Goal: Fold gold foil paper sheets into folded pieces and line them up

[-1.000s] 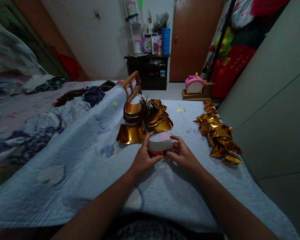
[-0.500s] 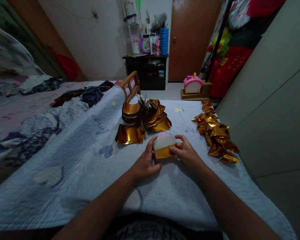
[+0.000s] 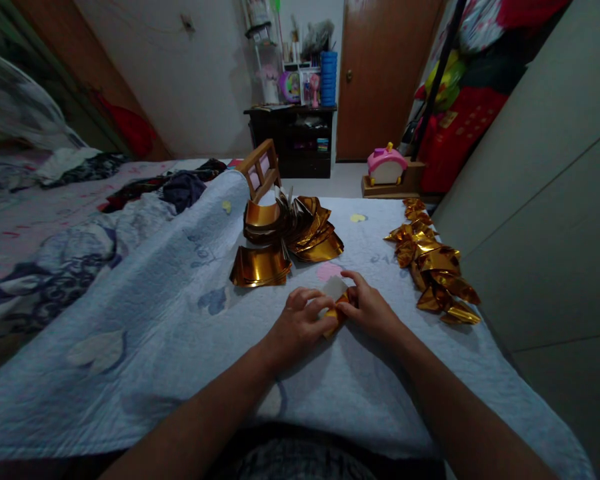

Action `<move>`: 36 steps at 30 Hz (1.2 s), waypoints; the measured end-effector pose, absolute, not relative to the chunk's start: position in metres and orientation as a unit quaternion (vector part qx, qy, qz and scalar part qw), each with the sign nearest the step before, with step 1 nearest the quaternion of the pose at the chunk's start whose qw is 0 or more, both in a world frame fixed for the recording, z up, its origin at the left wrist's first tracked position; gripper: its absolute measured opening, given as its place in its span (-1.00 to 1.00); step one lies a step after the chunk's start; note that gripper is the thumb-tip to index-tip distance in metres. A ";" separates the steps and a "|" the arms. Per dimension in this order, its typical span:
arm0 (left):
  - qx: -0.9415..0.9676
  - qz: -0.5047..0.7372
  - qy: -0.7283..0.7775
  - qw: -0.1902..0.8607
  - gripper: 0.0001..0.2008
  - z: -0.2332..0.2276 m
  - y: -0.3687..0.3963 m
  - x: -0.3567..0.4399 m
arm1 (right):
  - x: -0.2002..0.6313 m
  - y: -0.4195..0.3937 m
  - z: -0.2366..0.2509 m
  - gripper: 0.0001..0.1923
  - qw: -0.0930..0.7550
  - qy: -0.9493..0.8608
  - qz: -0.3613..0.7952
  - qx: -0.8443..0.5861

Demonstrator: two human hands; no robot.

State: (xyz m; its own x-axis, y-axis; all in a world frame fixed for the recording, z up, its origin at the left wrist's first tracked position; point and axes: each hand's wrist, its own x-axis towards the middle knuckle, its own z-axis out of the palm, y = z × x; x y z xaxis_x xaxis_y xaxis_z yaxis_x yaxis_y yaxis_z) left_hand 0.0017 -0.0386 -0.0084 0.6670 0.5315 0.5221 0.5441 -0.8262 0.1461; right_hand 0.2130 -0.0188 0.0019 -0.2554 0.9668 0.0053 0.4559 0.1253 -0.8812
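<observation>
1. Since a moment ago, gold paper (image 3: 336, 308) folded smaller.
2. Left hand (image 3: 300, 320) and right hand (image 3: 373, 310) fingers pinch it closed on the blanket (image 3: 180, 320).
3. Likely light, thin, slippery, easily creased; hold edges.
4. Folded pieces (image 3: 437, 270) lie to the right.

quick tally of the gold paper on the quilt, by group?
Gold sheet being folded, held in left hand and right hand: 1
Stacks of flat gold sheets: 2
Row of folded gold pieces: 1
Total: 4 groups
</observation>
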 end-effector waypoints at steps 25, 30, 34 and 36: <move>-0.923 -0.248 -0.255 -0.150 -0.82 0.001 -0.039 0.010 | 0.216 -0.015 -0.009 -0.86 0.255 -0.798 0.159 -0.523; -0.931 -0.220 -0.262 -0.129 -0.80 0.001 -0.040 0.011 | 0.216 -0.016 -0.006 -0.88 0.225 -0.834 0.225 -0.450; -0.929 -0.225 -0.270 -0.114 -0.79 -0.003 -0.040 0.010 | 0.219 -0.020 0.001 -0.83 0.208 -0.851 0.242 -0.417; -0.920 -0.245 -0.281 -0.123 -0.81 -0.006 -0.039 0.009 | 0.220 -0.022 0.006 -0.82 0.195 -0.857 0.245 -0.410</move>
State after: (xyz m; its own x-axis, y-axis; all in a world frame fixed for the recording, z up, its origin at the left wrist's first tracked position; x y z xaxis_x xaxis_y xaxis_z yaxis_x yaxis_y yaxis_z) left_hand 0.0089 -0.0393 -0.0060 0.7217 0.5776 0.3814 0.4565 -0.8114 0.3650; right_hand 0.2202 -0.0221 0.0057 -0.5885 0.7975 0.1326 0.6069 0.5442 -0.5793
